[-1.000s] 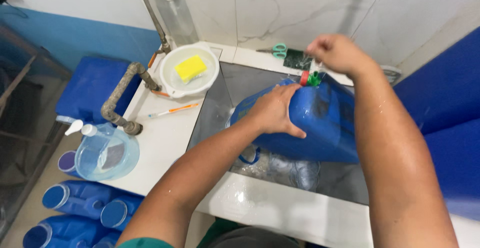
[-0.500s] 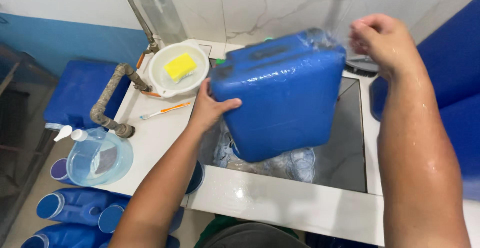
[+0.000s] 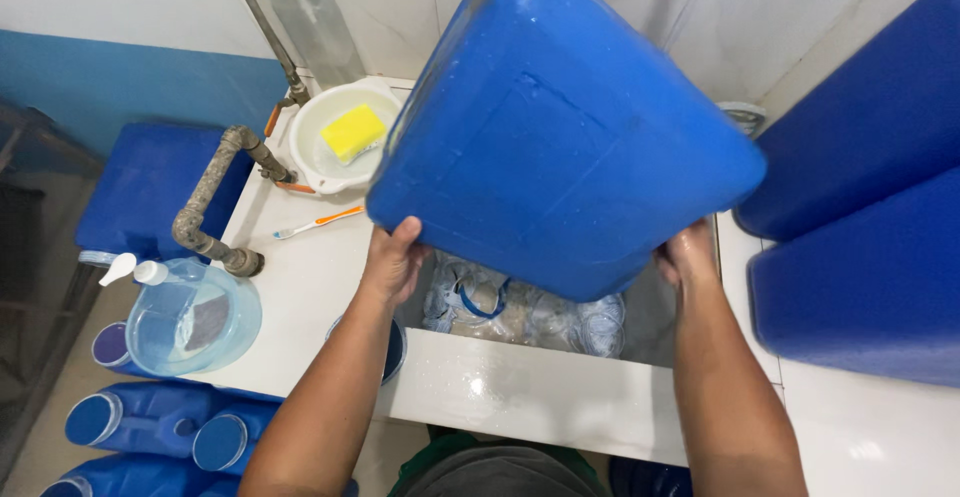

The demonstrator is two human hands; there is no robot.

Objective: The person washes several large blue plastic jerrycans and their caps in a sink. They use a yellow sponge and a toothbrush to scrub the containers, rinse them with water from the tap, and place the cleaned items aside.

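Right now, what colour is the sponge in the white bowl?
Yellow; the sponge lies in the white bowl, seen in the head view.

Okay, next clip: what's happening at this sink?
A person holds a large wet blue jerrycan up over the sink, the left hand at one lower corner and the right hand at the other. Clear plastic lids lie in the basin below. On the counter sit a white bowl with a yellow sponge and a toothbrush.

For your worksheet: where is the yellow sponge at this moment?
In the head view the yellow sponge lies in the white bowl at upper left, on the counter beside the pipe, left of the raised blue jerrycan.
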